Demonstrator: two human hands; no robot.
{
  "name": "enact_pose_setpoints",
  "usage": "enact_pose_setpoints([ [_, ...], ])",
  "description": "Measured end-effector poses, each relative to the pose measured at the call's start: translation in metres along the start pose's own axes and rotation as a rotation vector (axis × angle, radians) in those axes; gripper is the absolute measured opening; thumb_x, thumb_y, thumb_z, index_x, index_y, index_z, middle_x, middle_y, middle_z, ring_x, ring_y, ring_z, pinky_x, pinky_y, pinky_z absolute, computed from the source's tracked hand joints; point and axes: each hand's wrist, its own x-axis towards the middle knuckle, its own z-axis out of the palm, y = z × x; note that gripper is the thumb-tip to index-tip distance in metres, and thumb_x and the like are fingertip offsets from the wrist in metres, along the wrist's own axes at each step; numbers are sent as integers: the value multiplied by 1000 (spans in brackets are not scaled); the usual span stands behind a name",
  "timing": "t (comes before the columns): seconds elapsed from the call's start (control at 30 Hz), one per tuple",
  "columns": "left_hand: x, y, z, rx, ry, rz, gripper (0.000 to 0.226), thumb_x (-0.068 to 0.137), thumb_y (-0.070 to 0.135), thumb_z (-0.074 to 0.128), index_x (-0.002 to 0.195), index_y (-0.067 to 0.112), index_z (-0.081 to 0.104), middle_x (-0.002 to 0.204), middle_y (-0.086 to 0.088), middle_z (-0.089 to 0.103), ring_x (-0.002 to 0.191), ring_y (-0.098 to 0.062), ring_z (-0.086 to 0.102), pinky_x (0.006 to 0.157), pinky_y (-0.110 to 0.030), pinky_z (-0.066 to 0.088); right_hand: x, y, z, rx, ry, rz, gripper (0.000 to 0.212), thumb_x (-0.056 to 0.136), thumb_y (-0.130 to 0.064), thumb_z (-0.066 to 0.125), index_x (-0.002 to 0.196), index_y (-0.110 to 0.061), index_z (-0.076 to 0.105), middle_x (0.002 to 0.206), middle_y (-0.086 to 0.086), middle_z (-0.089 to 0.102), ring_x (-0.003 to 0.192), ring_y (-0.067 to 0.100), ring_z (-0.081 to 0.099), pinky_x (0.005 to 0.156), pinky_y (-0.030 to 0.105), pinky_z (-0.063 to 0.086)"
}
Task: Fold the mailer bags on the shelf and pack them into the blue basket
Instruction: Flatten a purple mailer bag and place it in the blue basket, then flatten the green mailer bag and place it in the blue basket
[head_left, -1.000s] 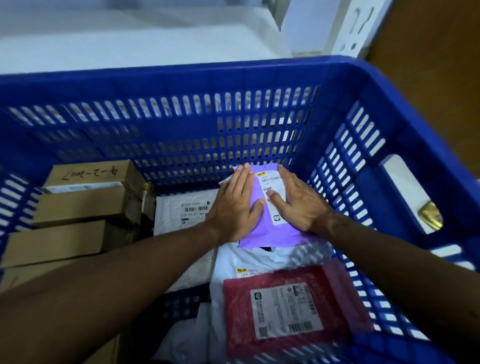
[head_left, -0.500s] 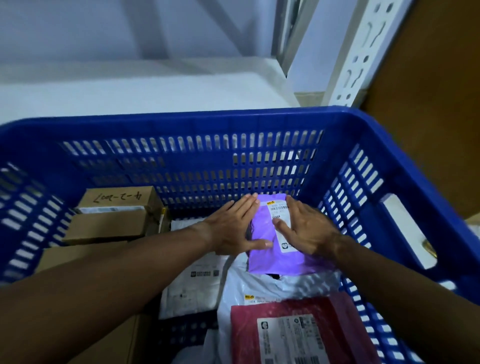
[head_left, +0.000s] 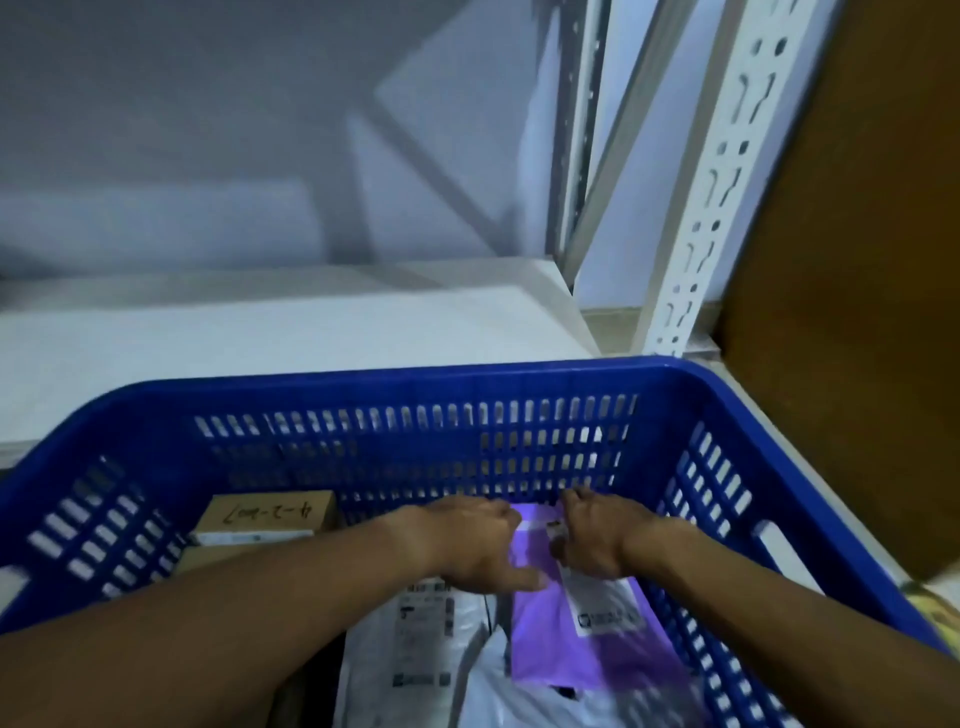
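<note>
touching the purple mailer (head_left: 545, 642), left grip (head_left: 475, 545) and right grip (head_left: 597, 540): cannot tell if clenched; cardboard box (head_left: 270, 512) reads "4-2-".

Cardboard box (head_left: 270, 512), left of the left hand (head_left: 475, 545): dark pen handwriting on the top flap, upside down to the camera, seemed to read "4-2-2007"; the last digits were unsure.
White label (head_left: 602, 608) on the purple mailer (head_left: 571, 654), on the near side of the right hand (head_left: 597, 538): a small square logo and print, too blurred to read.
Printed label (head_left: 423, 639) on the white mailer (head_left: 374, 675), on the near side of the left hand: dark blocks and lines, none legible.
</note>
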Motion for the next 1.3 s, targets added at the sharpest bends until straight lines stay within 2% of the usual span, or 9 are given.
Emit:
enact_pose_setpoints([
  [0.13,-12,6,-21,15,26,21,56,94,61,51,126,15,53,125,-10,58,114,-30,57,93,-39,47,-7,-6,-19,49,56,-63,58,95,-52,46,138,-12,41,143,12,46,128,32,49,102,38,42],
  [0.23,-22,4,-49,-111,78,9,48,93,61,53,110,17,60,108,-8,63,94,-24,58,76,-33,44,-16,-15,-41,114,98,-99,45,96,-47,49,128,-15,47,136,10,52,122,29,52,95,33,40],
  [0.33,-32,-4,-67,-230,90,-13,42,90,59,57,94,18,66,92,-6,66,89,-25,63,74,-34,51,-26,-25,-63,183,141,-120,40,94,-52,49,114,-18,52,124,8,60,116,28,57,91,33,43],
  [0.4,-44,-7,-80,-305,113,-13,39,91,53,58,100,17,69,99,-7,70,95,-25,65,84,-38,54,-37,-30,-80,246,178,-124,40,92,-55,50,107,-19,57,113,5,64,106,26,61,87,35,47],
  [0.5,-69,-12,-111,-495,149,-23,31,94,47,61,102,19,74,101,0,73,94,-16,67,88,-39,54,-63,-35,-115,303,219,-107,29,94,-41,51,110,-19,60,113,5,66,104,27,62,85,36,48],
  [0.67,-131,-15,-195,-635,332,-50,28,96,41,61,91,18,77,89,4,74,85,-12,66,76,-30,50,-120,-51,-197,358,297,-89,33,97,-36,50,122,-16,60,119,7,66,106,26,60,90,37,49],
  [0.8,-189,-18,-277,-715,433,-83,25,95,36,61,89,18,77,91,8,74,86,-12,69,86,-35,56,-168,-67,-279,416,339,-102,37,98,-35,50,129,-18,59,121,3,67,106,23,61,90,32,47],
  [1.0,-288,-8,-404,-828,492,-130,22,94,36,58,87,22,75,87,6,76,84,-13,71,85,-41,57,-257,-92,-421,511,372,-115,30,98,-33,50,121,-19,63,114,-1,69,104,20,62,87,30,46],
  [1.3,-399,26,-598,-859,650,-122,20,93,29,56,88,24,74,89,9,74,88,-11,71,73,-28,54,-368,-118,-634,469,588,-158,27,95,-36,46,112,-24,64,100,-5,70,95,22,61,87,39,51],
])
